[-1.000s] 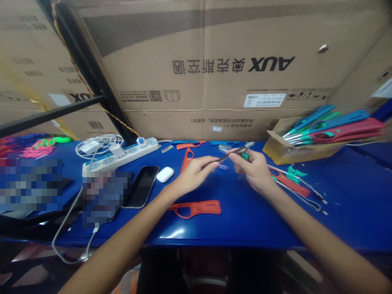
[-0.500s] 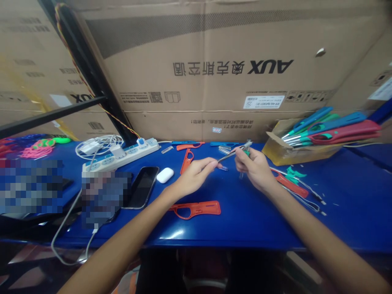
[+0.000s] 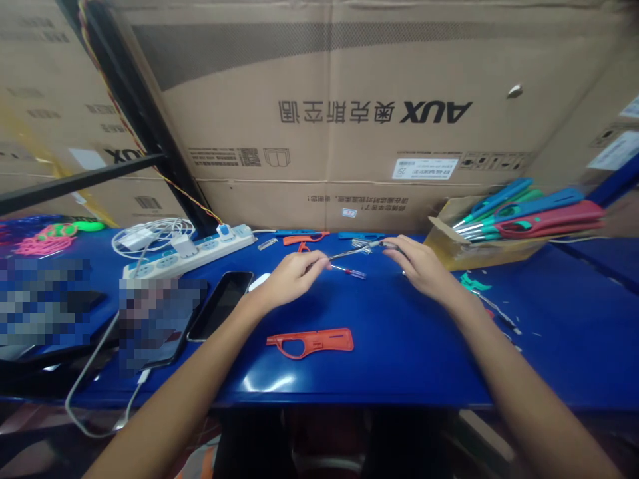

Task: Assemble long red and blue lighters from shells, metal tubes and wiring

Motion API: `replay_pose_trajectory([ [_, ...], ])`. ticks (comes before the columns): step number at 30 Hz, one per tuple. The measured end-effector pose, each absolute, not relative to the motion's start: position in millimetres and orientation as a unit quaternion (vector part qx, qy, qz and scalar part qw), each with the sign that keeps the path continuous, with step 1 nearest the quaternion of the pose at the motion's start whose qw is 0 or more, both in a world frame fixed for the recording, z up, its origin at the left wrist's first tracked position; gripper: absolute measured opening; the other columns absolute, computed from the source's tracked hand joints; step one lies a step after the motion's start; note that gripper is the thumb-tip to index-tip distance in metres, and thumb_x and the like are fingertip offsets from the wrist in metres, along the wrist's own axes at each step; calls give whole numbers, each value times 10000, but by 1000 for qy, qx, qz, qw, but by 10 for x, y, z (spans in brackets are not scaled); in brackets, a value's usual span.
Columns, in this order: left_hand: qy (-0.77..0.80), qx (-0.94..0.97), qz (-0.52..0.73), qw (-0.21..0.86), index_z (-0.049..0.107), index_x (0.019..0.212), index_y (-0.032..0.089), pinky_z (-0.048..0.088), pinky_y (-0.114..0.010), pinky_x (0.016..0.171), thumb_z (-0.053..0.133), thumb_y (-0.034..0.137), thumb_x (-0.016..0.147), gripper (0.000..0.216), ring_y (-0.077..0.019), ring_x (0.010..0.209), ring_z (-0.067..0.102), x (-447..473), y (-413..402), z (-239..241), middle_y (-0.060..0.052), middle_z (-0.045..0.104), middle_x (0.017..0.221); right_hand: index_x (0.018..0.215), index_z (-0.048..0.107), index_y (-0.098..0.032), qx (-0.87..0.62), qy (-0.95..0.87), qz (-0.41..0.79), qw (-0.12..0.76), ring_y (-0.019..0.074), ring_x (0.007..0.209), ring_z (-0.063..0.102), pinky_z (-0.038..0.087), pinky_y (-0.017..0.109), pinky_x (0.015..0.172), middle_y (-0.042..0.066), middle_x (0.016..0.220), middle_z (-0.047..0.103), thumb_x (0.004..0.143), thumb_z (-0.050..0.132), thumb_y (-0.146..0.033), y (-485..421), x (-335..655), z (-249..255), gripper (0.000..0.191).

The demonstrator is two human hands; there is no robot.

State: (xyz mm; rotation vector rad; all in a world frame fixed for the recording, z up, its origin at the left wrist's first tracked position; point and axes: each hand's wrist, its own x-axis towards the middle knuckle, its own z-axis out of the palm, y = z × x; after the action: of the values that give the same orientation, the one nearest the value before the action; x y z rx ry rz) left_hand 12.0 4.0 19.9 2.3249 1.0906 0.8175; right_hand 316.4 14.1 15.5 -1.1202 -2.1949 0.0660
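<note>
left hand pinches metal rod end | right hand closed on other end | rod behind orange shell, low over table | risk: light fingertip pinch may let thin rod slip and drop

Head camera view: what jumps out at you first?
The left hand and right hand hold a thin metal rod between them over the blue table. An orange plastic piece lies nearer the person. At the right, a cardboard box is stuffed with bright tools.
</note>
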Motion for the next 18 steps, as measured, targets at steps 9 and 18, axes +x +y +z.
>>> replay_pose_trajectory([
  [9,385,855,273,215,705,1003,170,410,-247,634,389,385,1032,384,-150,649,572,93,35,241,-15,640,741,1154,663,-215,-428,-846,17,317,294,1039,673,516,448,918,127,1107,717,1024,440,-403,141,3171,165,319],
  [18,366,879,260,159,709,1033,179,452,-278,735,390,353,1049,364,-173,760,646,45,64,240,-43,719,865,1138,637,-220,-454,-840,-2,297,288,966,665,491,439,861,112,1077,724,1012,480,-428,117,3191,165,290],
])
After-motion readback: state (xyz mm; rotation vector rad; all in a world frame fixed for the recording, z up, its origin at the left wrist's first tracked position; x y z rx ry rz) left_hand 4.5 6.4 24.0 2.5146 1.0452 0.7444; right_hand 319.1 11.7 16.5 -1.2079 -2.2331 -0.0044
